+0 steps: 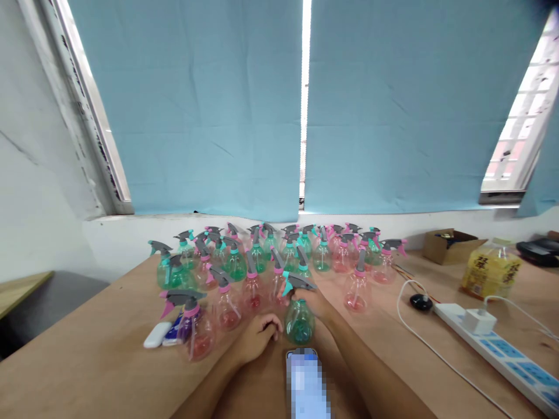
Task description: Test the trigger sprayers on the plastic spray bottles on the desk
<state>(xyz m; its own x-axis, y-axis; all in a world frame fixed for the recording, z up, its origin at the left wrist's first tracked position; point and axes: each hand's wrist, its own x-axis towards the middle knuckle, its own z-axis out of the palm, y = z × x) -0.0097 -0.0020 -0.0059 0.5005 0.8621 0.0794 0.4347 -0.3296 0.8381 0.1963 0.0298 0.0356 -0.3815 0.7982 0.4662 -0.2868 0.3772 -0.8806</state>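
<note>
A green spray bottle (300,326) with a grey and turquoise trigger head stands upright at the middle front of the table. My right hand (314,301) is closed around its neck from behind, partly hidden by the bottle. Just left of it, my left hand (261,336) rests on the table with its fingers curled in, and nothing shows in them. A phone (305,384) with a blurred-out screen lies in front of the bottle. Pink spray bottles stand close by, one (227,311) beyond my left hand and another (197,334) at the left front.
Several more pink and green spray bottles (323,256) crowd the back of the table. A white case (157,335) lies at the left. To the right are a power strip (498,349) with cables, a black round object (421,301), a cardboard box (449,249) and a yellow oil jug (491,270).
</note>
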